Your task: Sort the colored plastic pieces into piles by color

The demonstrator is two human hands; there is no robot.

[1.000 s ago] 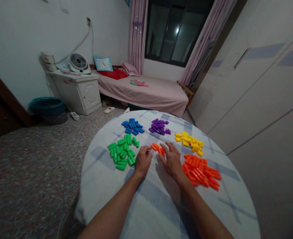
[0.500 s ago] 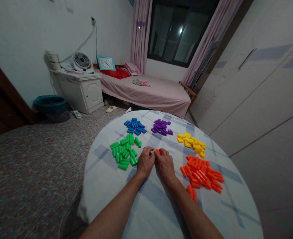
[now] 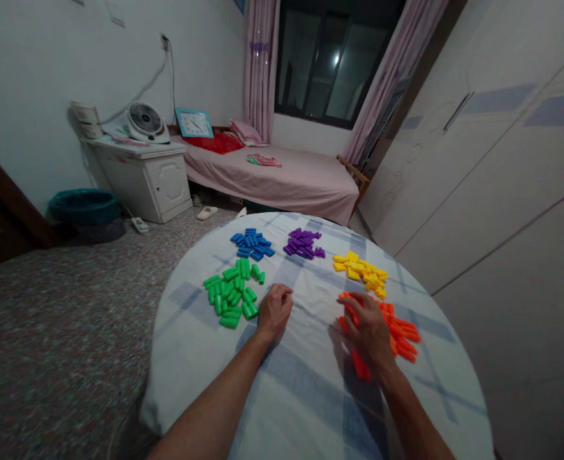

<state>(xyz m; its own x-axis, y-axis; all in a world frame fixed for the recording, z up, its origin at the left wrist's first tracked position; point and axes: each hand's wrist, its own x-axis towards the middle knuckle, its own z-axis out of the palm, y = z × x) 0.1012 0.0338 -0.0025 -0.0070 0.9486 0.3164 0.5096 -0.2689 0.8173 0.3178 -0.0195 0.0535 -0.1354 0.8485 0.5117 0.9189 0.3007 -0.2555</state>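
My left hand (image 3: 276,310) rests on the cloth beside the green pieces (image 3: 231,291), its fingers curled. Whether anything is inside them is hidden. My right hand (image 3: 368,326) is over the pile of orange pieces (image 3: 401,332), thumb and fingers apart; orange shows between and just beyond the fingertips. The palm and fingers cover part of that pile. All the pieces are short, glossy, tube-like plastic. Farther back lie the blue pieces (image 3: 251,244), the purple pieces (image 3: 303,243) and the yellow pieces (image 3: 361,271), each colour in its own heap.
The round table wears a white and grey-blue checked cloth (image 3: 305,415). Behind it is a bed (image 3: 301,172) under a window. A white cabinet (image 3: 142,182) with a fan (image 3: 146,121) and a bin (image 3: 85,211) are at left; a wardrobe (image 3: 492,191) is at right.
My right hand has moved away from my left, rightward to the orange pile. The orange piece between my hands no longer shows there. The view has shifted slightly; my left hand stays near the green pieces.
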